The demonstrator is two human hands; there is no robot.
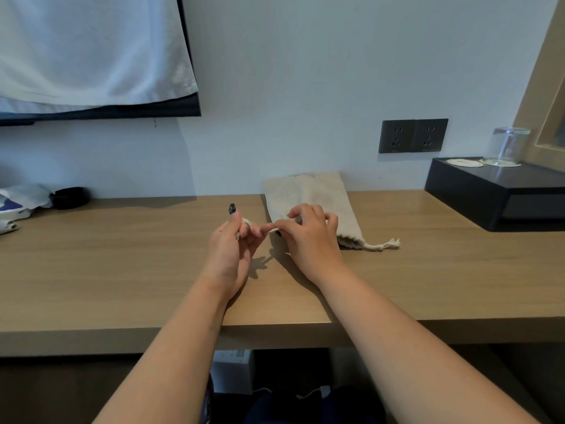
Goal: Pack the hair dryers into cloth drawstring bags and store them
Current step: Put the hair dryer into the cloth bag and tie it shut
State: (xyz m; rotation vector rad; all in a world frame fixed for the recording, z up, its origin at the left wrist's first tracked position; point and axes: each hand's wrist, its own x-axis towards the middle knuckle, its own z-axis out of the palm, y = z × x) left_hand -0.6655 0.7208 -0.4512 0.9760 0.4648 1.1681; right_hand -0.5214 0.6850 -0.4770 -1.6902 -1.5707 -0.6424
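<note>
Both hands on the drawstring: left hand has it wound round the fingers, right hand pinches it just beside the cloth bag mouth on the desk; pull apart evenly, pin bag.

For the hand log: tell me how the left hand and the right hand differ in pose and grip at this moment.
The left hand is turned palm inward, with the drawstring wrapped round its fingers; the right hand faces palm down and pinches the cord. The left hand is beside the cloth bag; the right hand lies over it. Both hold the same drawstring above the desk.
</note>
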